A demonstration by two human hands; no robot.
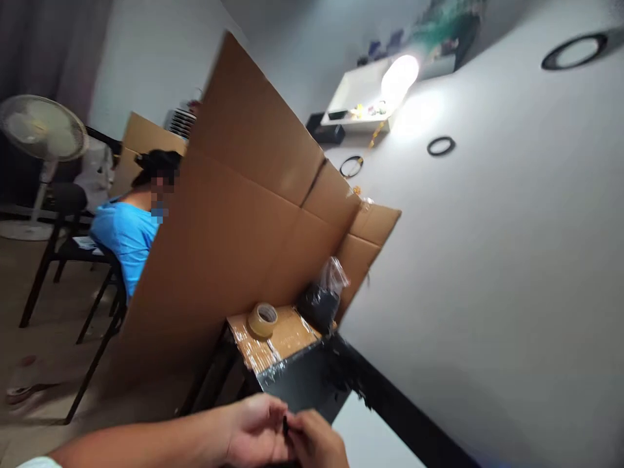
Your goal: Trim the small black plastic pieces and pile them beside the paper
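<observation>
At the bottom centre, my left hand [258, 432] is turned palm up with its fingers curled. My right hand [318, 439] meets it from the right, its fingers pinched on a small black piece [285, 426]. The piece lies between the two hands, and its shape is too small to make out. My left fingertips are partly hidden behind my right hand. Beyond the hands, a roll of tape [263, 320] rests on a tape-wrapped cardboard surface [292, 335].
A tall cardboard panel [234, 214] stands behind the tape. Beside it sits a dark plastic bag [322, 302]. At left are a person in blue [124, 231], a black chair [53, 253] and a fan [43, 130]. A wall [511, 260] rises at right.
</observation>
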